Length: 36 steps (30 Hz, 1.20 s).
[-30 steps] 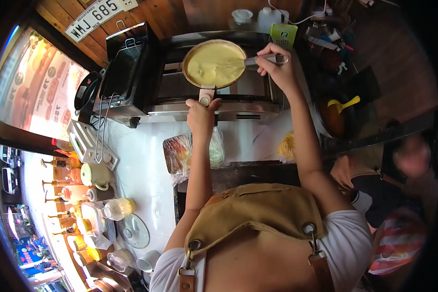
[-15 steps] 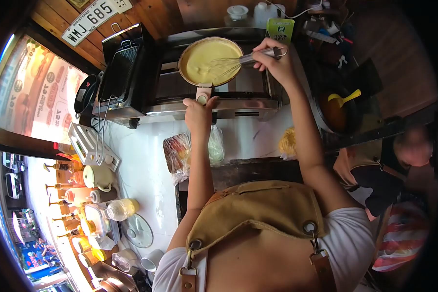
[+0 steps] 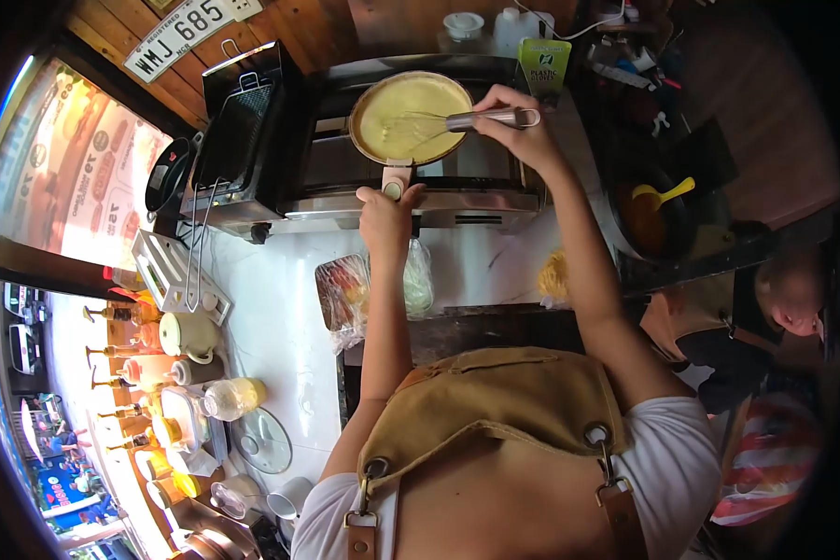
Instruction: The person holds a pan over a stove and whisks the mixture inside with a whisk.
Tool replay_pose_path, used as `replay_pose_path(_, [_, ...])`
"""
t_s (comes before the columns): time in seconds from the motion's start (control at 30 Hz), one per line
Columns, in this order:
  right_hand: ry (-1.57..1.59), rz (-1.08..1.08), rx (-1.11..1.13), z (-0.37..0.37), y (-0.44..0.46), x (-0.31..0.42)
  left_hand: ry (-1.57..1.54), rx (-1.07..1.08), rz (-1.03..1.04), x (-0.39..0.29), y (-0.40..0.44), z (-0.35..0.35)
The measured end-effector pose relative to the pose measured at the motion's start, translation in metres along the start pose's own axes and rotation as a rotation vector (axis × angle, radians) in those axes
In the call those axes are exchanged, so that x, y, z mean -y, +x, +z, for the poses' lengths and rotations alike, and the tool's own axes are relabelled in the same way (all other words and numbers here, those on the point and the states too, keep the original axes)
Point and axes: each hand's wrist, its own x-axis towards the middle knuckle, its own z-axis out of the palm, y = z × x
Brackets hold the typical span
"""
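A round pan (image 3: 357, 121) full of smooth pale yellow mixture (image 3: 406, 103) is over the stove (image 3: 327, 210). My left hand (image 3: 385, 219) is closed round the pan's handle (image 3: 397, 177), thumb on top. Above the right side of the stove, my right hand (image 3: 516, 126) is closed on the metal handle of a whisk (image 3: 490, 119). The whisk's wires dip into the mixture at the pan's right and centre.
Left of the stove stands a black grill (image 3: 238, 131). Wrapped food packs (image 3: 343, 294) lie below. Pump bottles, jars and a glass lid (image 3: 261, 441) line the left counter. A wok (image 3: 644, 219) with a yellow ladle (image 3: 665, 193) and another person (image 3: 719, 327) are at right.
The whisk has moved through the mixture, and my right hand has shifted slightly left and down compared with a second ago. My left hand keeps its hold on the pan's handle.
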Motion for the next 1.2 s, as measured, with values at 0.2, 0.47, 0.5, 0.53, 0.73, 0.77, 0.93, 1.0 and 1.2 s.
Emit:
replay_pose_path(0.2, [-0.021, 0.044, -0.186, -0.018, 0.002, 0.001, 0.004, -0.021, 0.040, -0.001, -0.002, 0.000])
replay_pose_path(0.47, [0.033, -0.063, -0.191, 0.033, -0.002, -0.033, 0.026, -0.011, 0.025, -0.001, 0.000, 0.000])
replay_pose_path(0.5, [0.038, -0.084, -0.151, 0.032, -0.004, -0.031, 0.043, -0.030, 0.038, 0.000, 0.000, 0.002])
replay_pose_path(0.53, [0.044, -0.107, -0.111, 0.030, -0.006, -0.025, 0.043, -0.028, 0.037, 0.000, -0.001, 0.002])
replay_pose_path(0.73, [0.074, -0.012, -0.181, -0.001, -0.011, -0.002, 0.047, -0.018, 0.027, -0.001, -0.002, 0.000])
replay_pose_path(0.77, [0.070, -0.007, -0.211, -0.003, -0.009, -0.005, 0.027, -0.007, 0.019, -0.001, -0.001, 0.000])
replay_pose_path(0.93, [-0.059, -0.157, -0.259, 0.027, -0.002, -0.032, 0.002, -0.005, 0.014, -0.004, -0.002, -0.003])
replay_pose_path(1.0, [0.009, -0.094, -0.195, 0.037, -0.005, -0.037, 0.052, -0.005, 0.017, -0.004, -0.003, -0.003])
replay_pose_path(1.2, [0.314, 0.059, -0.184, 0.010, -0.018, -0.018, 0.036, -0.035, 0.068, 0.002, -0.002, 0.002])
